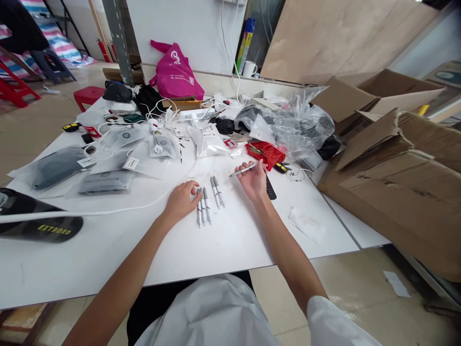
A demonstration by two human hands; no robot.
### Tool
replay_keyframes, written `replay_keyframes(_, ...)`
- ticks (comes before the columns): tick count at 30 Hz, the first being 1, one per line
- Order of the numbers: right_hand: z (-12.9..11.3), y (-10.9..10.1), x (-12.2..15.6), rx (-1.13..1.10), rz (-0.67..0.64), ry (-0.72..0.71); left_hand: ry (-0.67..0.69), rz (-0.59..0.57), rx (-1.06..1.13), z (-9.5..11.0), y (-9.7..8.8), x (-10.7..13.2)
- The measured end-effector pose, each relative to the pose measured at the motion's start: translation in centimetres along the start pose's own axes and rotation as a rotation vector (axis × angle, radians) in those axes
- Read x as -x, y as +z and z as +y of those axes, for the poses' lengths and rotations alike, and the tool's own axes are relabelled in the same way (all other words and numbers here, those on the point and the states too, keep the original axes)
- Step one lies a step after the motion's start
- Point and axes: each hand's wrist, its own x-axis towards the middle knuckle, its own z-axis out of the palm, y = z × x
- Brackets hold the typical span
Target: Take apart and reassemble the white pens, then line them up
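Note:
My right hand (252, 181) is turned palm up and grips a white and grey pen (245, 169) above the table, the pen's tip pointing left. On the table to its left lie two similar pens (217, 192) side by side. Further left, three more pens (204, 209) lie in a row. My left hand (183, 199) rests at the upper ends of that row with loosely curled fingers. Its thumb is against or just over the nearest pen; whether they touch I cannot tell. A dark phone-like slab (271, 187) is partly hidden behind my right wrist.
Plastic-wrapped parcels (106, 181) lie at the left, near a black board (43, 228) crossed by a white cable (118, 210). Clear plastic wrap (288, 125) and a red bag (268, 153) sit at the back. Cardboard boxes (396, 187) stand against the right side.

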Motion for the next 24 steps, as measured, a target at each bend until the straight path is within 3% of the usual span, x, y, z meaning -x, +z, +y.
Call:
replay_keyframes(6, -0.4, 0.4, -0.4, 0.432, 0.096, -0.237, -0.011, 0.007, -0.014, -0.4, -0.6, 0.0)
replay_keyframes(11, -0.7, 0.1, 1.1, 0.653, 0.009, -0.299, 0.054, 0.022, -0.096, -0.4, -0.6, 0.2)
replay_keyframes(13, -0.4, -0.6, 2.4, 0.858, 0.002, -0.35, 0.055, 0.023, -0.113, -0.2, -0.6, 0.3)
replay_keyframes(15, 0.2, -1.3, 3.8, 1.159, -0.057, -0.377, 0.032, 0.013, -0.091, 0.0, -0.9, 0.3)
replay_keyframes(20, 1.7, -2.6, 7.2, 1.534, -0.265, -0.415, -0.112, -0.021, 0.041, 0.1, -1.5, 0.3)
replay_keyframes(24, 2.7, -2.8, 8.4, 1.779, -0.45, -0.503, -0.206, 0.096, 0.346, -0.3, -2.0, -0.3)
